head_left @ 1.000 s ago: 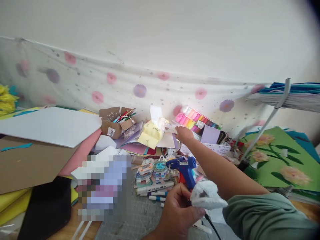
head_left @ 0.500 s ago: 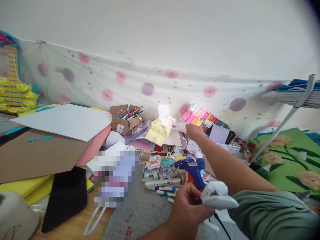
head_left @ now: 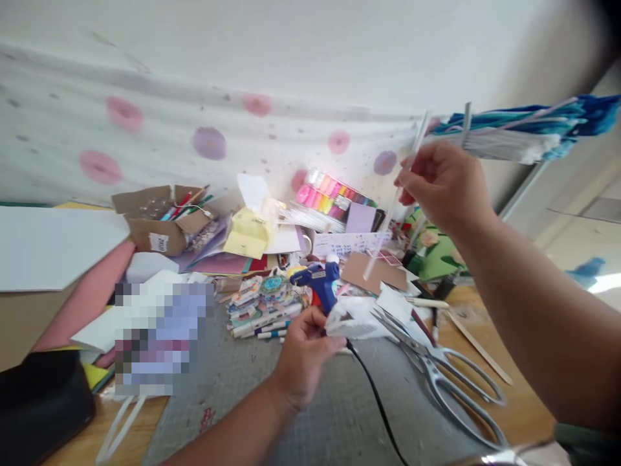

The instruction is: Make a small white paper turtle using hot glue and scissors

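Note:
My left hand [head_left: 303, 346] is closed around the handle of a blue glue gun [head_left: 317, 285], held upright over a grey cutting mat [head_left: 252, 401]. A crumpled white cloth [head_left: 356, 317] is bunched against the gun and my fingers, and the gun's black cord [head_left: 376, 404] trails toward me. My right hand [head_left: 444, 184] is raised to the right, pinching a long translucent glue stick [head_left: 395, 197] that slants down to the left.
Large metal scissors [head_left: 446, 375] lie on the mat at right. Behind the gun sit a colourful clay set [head_left: 330, 194], a cardboard box of pens [head_left: 160, 220], a yellow tissue pack [head_left: 247, 233], markers and paper sheets. A flowered cloth covers the wall.
My right hand has come back from the pile by the clay set and risen to the right with a glue stick. The view swung right, bringing the scissors in.

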A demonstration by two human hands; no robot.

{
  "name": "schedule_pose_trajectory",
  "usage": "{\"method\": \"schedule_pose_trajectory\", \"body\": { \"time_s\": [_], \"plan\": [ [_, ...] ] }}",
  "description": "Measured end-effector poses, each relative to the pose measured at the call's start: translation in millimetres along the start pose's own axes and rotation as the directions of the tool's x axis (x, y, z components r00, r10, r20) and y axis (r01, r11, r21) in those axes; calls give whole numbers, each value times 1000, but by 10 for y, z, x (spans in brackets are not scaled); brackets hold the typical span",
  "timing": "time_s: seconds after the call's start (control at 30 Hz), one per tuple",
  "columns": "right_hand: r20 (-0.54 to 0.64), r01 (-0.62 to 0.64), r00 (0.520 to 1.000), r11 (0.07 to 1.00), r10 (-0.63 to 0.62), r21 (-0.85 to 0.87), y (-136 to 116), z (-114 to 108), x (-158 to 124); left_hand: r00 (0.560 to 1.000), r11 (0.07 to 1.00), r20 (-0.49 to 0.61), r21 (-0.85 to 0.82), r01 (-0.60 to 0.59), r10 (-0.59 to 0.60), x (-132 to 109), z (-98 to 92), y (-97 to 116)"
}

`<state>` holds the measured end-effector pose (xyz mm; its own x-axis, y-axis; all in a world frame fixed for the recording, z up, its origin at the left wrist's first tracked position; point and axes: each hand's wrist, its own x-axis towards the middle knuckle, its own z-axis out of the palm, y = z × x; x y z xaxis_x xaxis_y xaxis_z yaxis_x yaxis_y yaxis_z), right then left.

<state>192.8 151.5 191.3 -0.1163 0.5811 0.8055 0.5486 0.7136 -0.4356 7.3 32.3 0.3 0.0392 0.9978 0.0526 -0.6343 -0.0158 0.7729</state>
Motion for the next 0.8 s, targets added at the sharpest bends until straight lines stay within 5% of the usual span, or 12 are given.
{"method": "schedule_pose_trajectory", "body": {
  "time_s": [0.17, 0.3, 0.43, 0.5, 0.63, 0.8],
  "plan": [
    [70, -244, 969, 961, 236, 129, 0, -470, -998, 993, 998, 119, 68, 1, -9, -66, 38, 22],
    [235, -470, 877, 848, 418, 244, 129, -364, -1682, 971, 997, 233, 64, 44, -58, -135, 48, -6],
    [446, -542, 781, 829, 437, 137, 259, -251, -1964, 946, 994, 306, 62, 94, -109, -188, 66, -1],
    [361, -550, 810, 812, 462, 196, 235, -312, -1969, 936, 992, 330, 59, 113, -126, -203, 78, 7],
    [-65, -373, 857, 702, 511, 606, 22, -499, -1895, 929, 989, 343, 73, 125, -143, -212, 108, 15],
    [-88, -297, 874, 668, 478, 682, -166, -453, -1898, 942, 988, 302, 91, 123, -145, -226, 138, -4]
  ]
}}
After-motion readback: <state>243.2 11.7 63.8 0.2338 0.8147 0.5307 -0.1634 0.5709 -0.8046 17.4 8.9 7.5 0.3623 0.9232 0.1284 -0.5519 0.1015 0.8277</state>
